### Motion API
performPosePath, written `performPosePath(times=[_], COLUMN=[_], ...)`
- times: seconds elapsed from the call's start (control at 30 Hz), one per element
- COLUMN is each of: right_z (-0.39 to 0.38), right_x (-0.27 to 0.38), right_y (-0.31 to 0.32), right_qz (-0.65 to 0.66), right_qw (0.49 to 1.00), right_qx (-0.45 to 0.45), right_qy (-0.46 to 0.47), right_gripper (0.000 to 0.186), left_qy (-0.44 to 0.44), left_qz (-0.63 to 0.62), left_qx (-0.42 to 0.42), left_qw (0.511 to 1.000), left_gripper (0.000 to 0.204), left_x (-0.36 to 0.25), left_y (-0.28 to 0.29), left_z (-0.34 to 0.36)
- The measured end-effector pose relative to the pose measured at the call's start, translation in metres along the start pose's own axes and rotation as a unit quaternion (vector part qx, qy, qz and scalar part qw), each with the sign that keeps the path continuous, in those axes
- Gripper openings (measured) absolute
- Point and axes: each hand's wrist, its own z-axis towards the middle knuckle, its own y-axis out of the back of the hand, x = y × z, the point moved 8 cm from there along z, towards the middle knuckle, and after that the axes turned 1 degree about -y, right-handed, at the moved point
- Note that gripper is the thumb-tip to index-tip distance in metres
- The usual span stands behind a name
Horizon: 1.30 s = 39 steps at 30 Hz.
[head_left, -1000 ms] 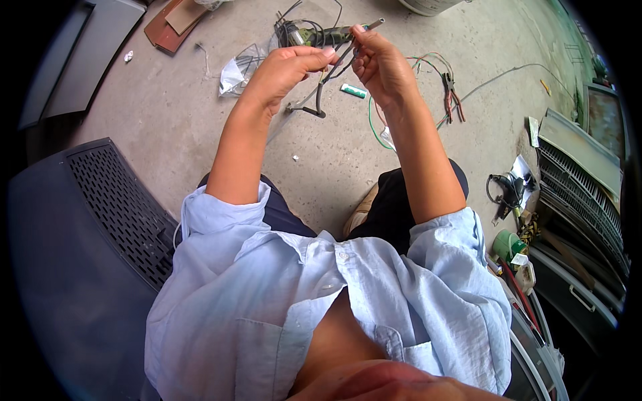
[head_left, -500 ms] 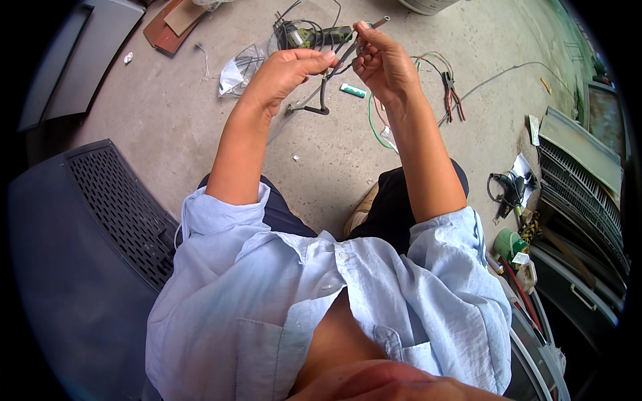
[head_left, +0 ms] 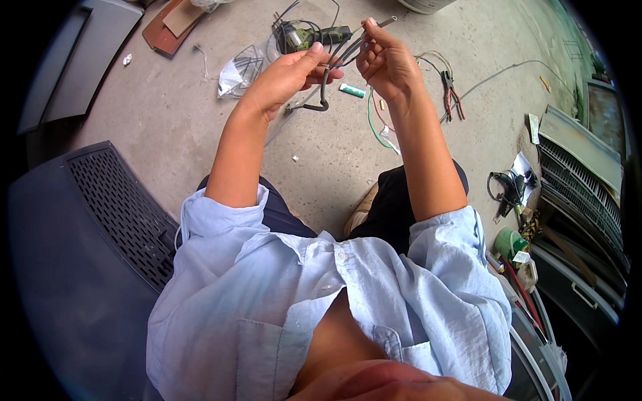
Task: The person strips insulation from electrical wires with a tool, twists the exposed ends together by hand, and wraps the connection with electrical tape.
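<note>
My right hand is closed in a pinch on a black cable, whose cut end pokes out past the fingertips. Lengths of this cable run down and left to my left hand. There the thumb is lifted away and the fingers reach out flat, with the cable crossing in front of them. Below the fingers the cable bends sharply in a dark sleeve and heads left. Behind the hands a green and black power tool lies on the floor.
On the concrete floor lie a small green and white tube, red-handled pliers, thin green and red wires and a clear plastic bag. A dark perforated panel stands left; stacked grilles and a green can stand right.
My left hand has opened from a pinch, its thumb rising and its fingers stretching out beside the cable. My right hand has shifted slightly, carrying the cable end a little right.
</note>
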Motion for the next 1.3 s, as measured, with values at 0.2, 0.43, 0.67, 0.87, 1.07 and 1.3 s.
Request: performPosePath(times=[0.2,0.43,0.67,0.87,1.07,1.3], right_z=[0.002,0.007,0.011,0.011,0.013,0.074], right_x=[0.002,0.002,0.002,0.000,-0.002,-0.005], right_y=[0.005,0.007,0.010,0.008,0.010,0.033], right_qz=[-0.004,-0.004,-0.018,-0.028,-0.043,-0.058], right_qw=[1.000,1.000,1.000,1.000,0.999,0.989], right_qx=[0.001,0.021,0.013,0.005,-0.007,0.098], right_qy=[0.001,-0.008,0.001,0.006,0.020,-0.095], right_gripper=[0.013,0.012,0.013,0.013,0.013,0.013], left_qy=[0.019,-0.005,-0.027,-0.052,-0.034,-0.082], left_qz=[0.012,0.019,0.026,0.015,0.042,0.004], left_qx=[0.001,0.016,-0.010,-0.044,-0.033,-0.076], left_qw=[1.000,1.000,0.999,0.998,0.998,0.994], left_gripper=[0.048,0.042,0.039,0.034,0.034,0.038], left_x=[0.000,-0.001,-0.005,-0.008,-0.008,0.002], left_y=[0.003,0.007,0.009,0.012,0.014,0.025], left_z=[0.001,0.002,0.000,-0.001,-0.002,0.017])
